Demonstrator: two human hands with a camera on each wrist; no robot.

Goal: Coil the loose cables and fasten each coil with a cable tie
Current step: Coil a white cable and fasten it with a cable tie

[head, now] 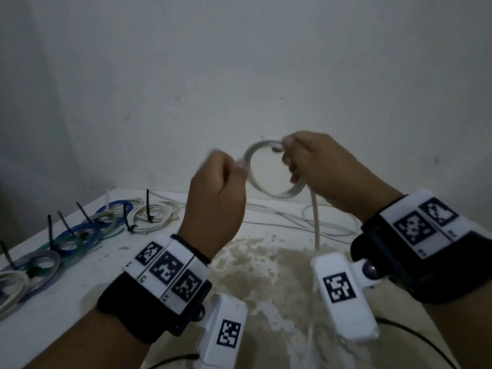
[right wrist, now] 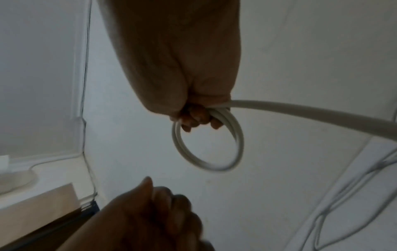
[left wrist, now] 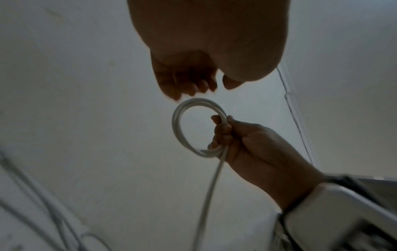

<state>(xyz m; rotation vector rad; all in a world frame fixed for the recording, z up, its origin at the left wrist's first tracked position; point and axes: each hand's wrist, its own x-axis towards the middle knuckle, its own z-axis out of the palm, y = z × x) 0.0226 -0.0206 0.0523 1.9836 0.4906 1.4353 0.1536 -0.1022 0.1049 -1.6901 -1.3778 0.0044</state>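
The fingers (right wrist: 199, 118) of the right hand (head: 319, 166) are curled tight round a small coil (head: 269, 169) of white cable, held up in the air above the table (head: 80, 302). The left hand (head: 215, 193) sits just beside the coil at its 9 o'clock, fingers curled into a fist; whether it pinches the cable there I cannot tell.

From the coil's 5 o'clock a loose tail (head: 315, 222) hangs down toward the table, so this coil looks unfinished and has no tie yet.

At 9 o'clock on the table lies a row of finished coils (head: 77, 235), white, blue and green, each fastened with a black cable tie (head: 147, 209). At 12 o'clock more loose cables (head: 292, 217) lie uncoiled, so a fair share of the work seems left.

No containers show.
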